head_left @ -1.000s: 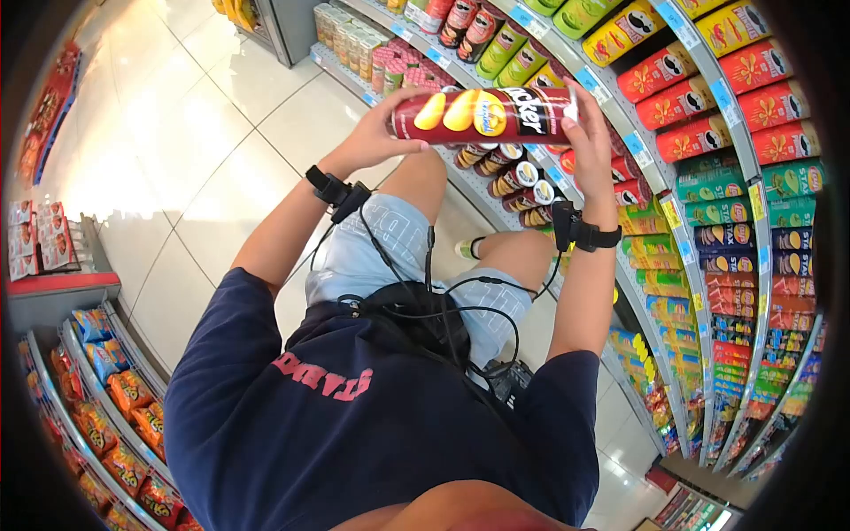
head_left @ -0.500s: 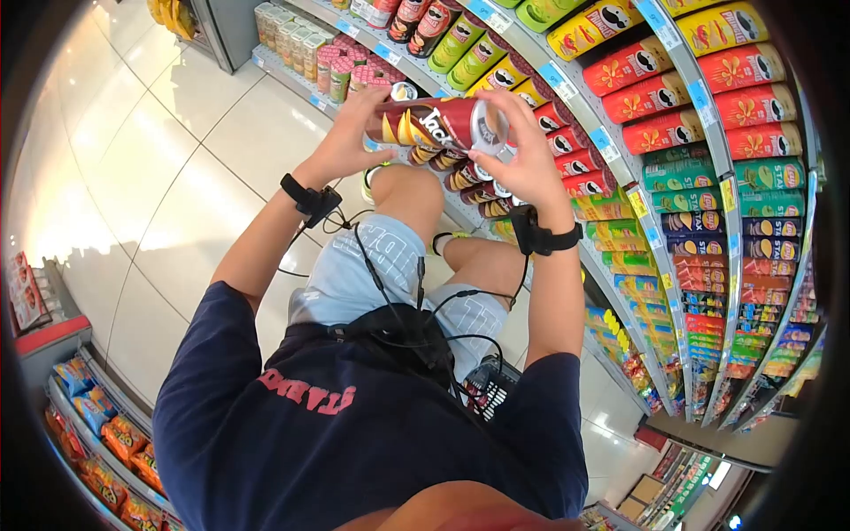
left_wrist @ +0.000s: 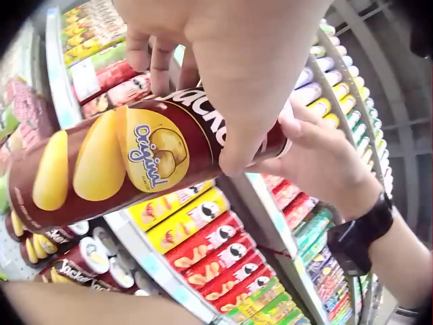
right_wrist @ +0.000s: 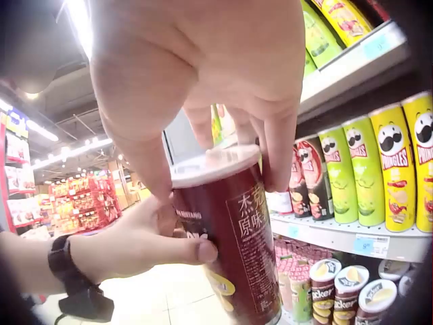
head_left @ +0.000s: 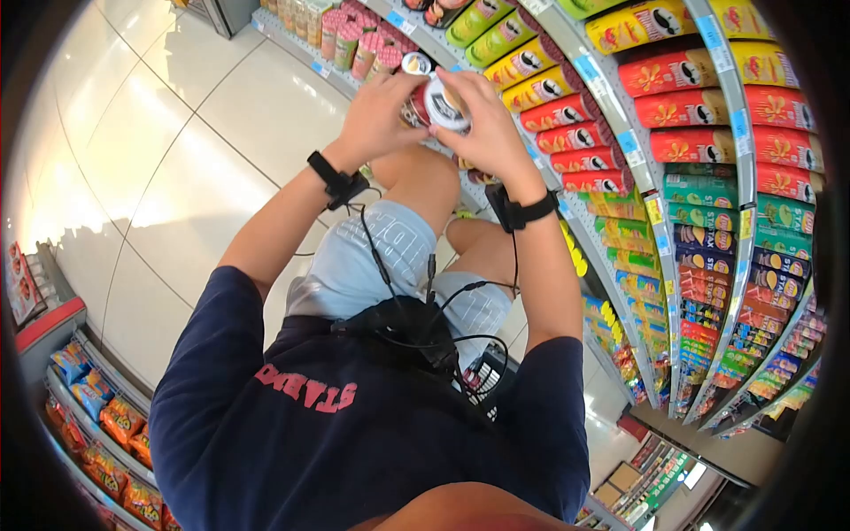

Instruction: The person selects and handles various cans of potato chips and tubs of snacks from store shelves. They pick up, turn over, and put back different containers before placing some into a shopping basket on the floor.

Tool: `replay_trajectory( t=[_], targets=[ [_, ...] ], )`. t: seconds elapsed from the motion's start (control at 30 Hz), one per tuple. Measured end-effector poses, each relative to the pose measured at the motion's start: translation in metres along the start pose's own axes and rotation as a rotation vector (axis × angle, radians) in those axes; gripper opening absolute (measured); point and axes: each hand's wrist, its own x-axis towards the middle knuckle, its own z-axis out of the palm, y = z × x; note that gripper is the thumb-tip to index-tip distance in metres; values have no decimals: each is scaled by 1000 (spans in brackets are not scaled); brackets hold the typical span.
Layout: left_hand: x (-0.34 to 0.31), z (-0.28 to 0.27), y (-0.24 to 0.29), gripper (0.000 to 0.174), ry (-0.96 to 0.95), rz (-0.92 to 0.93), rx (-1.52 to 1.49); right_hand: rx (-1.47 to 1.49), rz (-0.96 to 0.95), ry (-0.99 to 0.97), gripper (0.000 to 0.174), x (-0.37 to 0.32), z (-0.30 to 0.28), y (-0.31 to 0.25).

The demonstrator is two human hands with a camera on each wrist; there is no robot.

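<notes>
A dark red can of potato chips (left_wrist: 145, 159) with a white lid (head_left: 445, 104) is held between both hands, its lid end toward the head camera. My left hand (head_left: 376, 115) grips the can's body; in the right wrist view its thumb (right_wrist: 183, 249) lies across the side. At the lid end my right hand (head_left: 489, 124) holds the can, with fingers and thumb around the rim in the right wrist view. "Original" and pictured chips show on one side; small print covers another.
Shelves (head_left: 633, 146) of red, yellow and green chip cans curve along the right. More dark red cans with white lids (right_wrist: 348, 281) stand on a lower shelf. Bagged snacks (head_left: 93, 389) fill a rack at the lower left. Pale floor tiles (head_left: 177, 177) lie between.
The can has turned from lying crosswise, label up, to pointing its lid toward the head camera. Both hands have come closer together around it.
</notes>
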Motion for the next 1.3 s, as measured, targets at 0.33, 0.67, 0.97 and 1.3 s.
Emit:
replay_trajectory(
  t=[0.33, 0.67, 0.97, 1.3],
  targets=[
    [-54, 101, -143, 71, -24, -555, -126, 356, 586, 344, 51, -149, -4, 101],
    [-33, 181, -206, 65, 20, -593, -35, 465, 962, 482, 21, -227, 33, 149],
    [-27, 202, -229, 62, -5, -545, 25, 531, 840, 488, 20, -199, 33, 136],
    [-19, 226, -241, 55, -6, -513, -4, 531, 865, 477, 19, -201, 39, 133]
  ],
)
